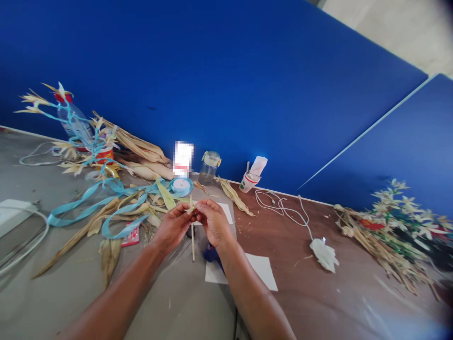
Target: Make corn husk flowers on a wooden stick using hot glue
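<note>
My left hand (175,227) and my right hand (213,221) meet over the table, fingertips pinched together. Between them is a small pale husk piece (191,206), its tip pointing up. A thin pale stick (193,245) hangs straight down below the fingers; how it joins the husk is hidden. Under my right forearm lies a dark blue tool (211,253), partly covered, on a white sheet (265,271). Left of my hands are loose dried corn husks (109,257) and looping light-blue ribbon (76,215). A ribbon spool (181,185) lies just beyond.
A clear jar (208,170) and a white paper cup (248,182) stand by the blue partition (226,85). At left are husk flowers on blue stems (94,146) and a bottle (71,115). At right are a white cable (283,208), a crumpled white piece (324,255) and white flowers (399,208).
</note>
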A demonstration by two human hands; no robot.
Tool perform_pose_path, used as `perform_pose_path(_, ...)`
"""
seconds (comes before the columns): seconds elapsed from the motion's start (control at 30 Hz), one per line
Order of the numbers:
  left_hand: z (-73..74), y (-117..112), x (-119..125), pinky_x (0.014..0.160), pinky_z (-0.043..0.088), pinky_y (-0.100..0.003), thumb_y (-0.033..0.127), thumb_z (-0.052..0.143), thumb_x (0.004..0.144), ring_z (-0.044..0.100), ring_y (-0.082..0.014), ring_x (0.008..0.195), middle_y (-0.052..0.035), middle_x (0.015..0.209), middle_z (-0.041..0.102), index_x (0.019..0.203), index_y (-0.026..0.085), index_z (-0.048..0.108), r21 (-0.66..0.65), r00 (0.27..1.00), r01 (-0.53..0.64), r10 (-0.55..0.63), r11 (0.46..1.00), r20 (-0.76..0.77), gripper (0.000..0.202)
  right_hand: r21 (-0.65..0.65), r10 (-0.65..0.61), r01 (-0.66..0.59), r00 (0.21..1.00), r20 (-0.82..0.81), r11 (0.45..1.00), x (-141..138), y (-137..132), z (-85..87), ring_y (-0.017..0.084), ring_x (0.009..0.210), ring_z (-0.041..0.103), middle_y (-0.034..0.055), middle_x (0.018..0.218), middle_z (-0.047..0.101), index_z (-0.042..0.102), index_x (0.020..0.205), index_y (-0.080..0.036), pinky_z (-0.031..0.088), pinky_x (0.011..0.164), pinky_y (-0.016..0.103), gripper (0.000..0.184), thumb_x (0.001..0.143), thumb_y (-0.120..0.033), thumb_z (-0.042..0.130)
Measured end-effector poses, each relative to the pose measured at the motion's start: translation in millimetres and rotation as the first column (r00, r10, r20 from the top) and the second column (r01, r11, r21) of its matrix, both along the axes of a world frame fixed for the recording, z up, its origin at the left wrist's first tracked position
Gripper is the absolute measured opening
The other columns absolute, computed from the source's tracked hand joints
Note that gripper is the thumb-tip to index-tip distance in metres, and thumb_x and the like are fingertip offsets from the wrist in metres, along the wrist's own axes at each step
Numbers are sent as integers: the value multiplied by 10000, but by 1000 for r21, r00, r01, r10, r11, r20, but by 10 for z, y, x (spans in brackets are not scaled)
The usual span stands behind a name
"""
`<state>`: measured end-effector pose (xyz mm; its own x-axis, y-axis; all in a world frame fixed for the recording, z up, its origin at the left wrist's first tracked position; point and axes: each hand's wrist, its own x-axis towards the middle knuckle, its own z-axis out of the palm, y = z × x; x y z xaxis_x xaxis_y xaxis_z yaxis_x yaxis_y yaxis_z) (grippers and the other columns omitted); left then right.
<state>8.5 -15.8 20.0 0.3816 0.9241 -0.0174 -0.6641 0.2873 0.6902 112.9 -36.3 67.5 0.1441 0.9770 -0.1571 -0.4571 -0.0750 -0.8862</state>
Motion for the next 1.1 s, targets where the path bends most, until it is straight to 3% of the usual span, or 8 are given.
perform_pose_path(0.5,35,-3,4,636,485,-219,139,738,627,604,-105,618,-24,679,659,714,128,649,-13,1000,-21,21,1000,-22,125,-11,39,-40,998,-51,999,28,16,-33,45,433,424,-31,479,556,624,559,-130,337,469,180,69,553,-188,661)
perform_pose_path(0.8,22,8,-6,623,493,-203,130,754,615,624,-110,622,-25,670,679,729,143,650,-46,998,-2,5,999,69,154,-29,81,-83,994,-74,996,51,35,-75,52,434,431,-41,485,553,596,579,-147,369,489,197,109,554,-202,687)
perform_pose_path(1.1,-4,30,-17,611,480,-186,109,741,624,613,-100,621,-28,675,674,722,132,642,-53,998,16,-13,998,67,142,-16,58,-58,998,-26,998,21,25,-60,55,421,444,-55,453,525,565,571,-148,363,484,200,129,565,-222,671)
